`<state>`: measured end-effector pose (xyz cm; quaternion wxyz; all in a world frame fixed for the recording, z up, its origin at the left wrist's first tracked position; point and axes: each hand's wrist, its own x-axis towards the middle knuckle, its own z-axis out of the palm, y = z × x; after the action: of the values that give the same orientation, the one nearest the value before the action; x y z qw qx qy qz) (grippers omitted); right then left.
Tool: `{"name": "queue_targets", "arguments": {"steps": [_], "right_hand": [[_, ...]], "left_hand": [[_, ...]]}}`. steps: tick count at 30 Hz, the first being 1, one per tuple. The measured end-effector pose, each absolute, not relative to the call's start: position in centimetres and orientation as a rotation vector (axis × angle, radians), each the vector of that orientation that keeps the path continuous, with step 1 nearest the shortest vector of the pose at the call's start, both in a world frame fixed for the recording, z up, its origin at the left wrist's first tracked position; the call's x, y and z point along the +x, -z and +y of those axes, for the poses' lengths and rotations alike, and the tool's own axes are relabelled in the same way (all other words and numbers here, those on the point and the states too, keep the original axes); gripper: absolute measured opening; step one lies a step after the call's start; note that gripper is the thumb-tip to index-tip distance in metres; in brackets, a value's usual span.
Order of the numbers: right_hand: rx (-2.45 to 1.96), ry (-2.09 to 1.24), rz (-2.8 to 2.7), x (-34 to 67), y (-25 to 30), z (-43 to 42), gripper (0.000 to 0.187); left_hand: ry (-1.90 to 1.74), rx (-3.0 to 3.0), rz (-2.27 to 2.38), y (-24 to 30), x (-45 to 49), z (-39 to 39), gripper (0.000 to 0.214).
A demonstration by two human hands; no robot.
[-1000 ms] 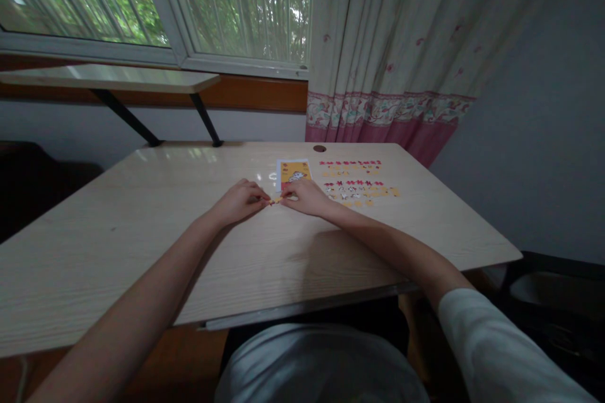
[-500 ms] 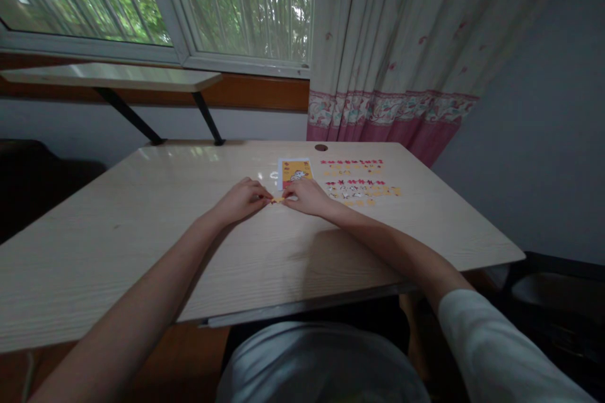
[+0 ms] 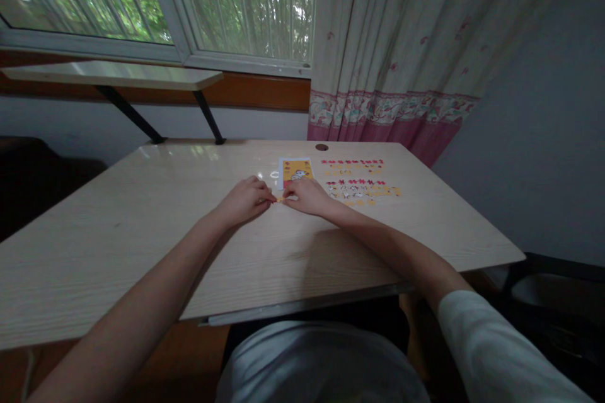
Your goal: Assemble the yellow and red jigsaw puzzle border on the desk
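Observation:
Small yellow and red puzzle pieces (image 3: 279,200) lie on the table between my fingertips. My left hand (image 3: 246,201) pinches the left side of them with thumb and fingers closed. From the other side, my right hand (image 3: 307,195) is closed on the right part, its fingertips almost meeting the left ones. How the pieces join is too small to make out. Just behind my hands lies a picture card (image 3: 297,170), orange with a white animal figure; my right hand covers its lower edge.
Right of the card, loose puzzle pieces (image 3: 363,190) in red, white and yellow lie in several rows. A cable hole (image 3: 322,147) is near the back edge of the wooden table (image 3: 142,233). A raised shelf (image 3: 118,74) stands at the back left; a curtain (image 3: 373,44) hangs behind.
My left hand's fingertips have shifted slightly right, toward my right hand, and less of the yellow pieces shows between them. My right hand stays nearly still.

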<state>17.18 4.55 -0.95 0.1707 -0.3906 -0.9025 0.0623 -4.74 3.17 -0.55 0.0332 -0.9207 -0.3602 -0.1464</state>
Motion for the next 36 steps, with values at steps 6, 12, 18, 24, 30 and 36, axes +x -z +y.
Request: {"name": "queue_targets", "arguments": {"steps": [6, 12, 18, 24, 30, 36], "right_hand": [[-1.006, -0.124, -2.59, 17.2, 1.1, 4.5, 0.02], [-0.917, -0.115, -2.625, 17.1, 1.1, 4.3, 0.017], [-0.877, -0.183, -2.589, 17.0, 1.9, 4.8, 0.018], [-0.842, -0.27, -2.55, 17.1, 2.4, 5.3, 0.019], [-0.805, -0.235, -2.592, 17.3, 2.2, 5.1, 0.02], [-0.753, -0.106, -2.69, 17.5, 1.7, 5.0, 0.02]], "left_hand": [[0.297, -2.719, -1.097, 0.2, -4.0, 2.4, 0.02], [0.298, -2.735, -1.081, 0.1, -3.8, 2.3, 0.02], [0.376, -2.888, -1.064, 0.2, -4.3, 2.8, 0.023], [0.476, -2.971, -1.103, 0.4, -4.6, 3.0, 0.026], [0.501, -2.951, -1.172, 0.4, -4.8, 3.0, 0.03], [0.464, -2.968, -1.141, 0.4, -4.8, 3.1, 0.029]]}}
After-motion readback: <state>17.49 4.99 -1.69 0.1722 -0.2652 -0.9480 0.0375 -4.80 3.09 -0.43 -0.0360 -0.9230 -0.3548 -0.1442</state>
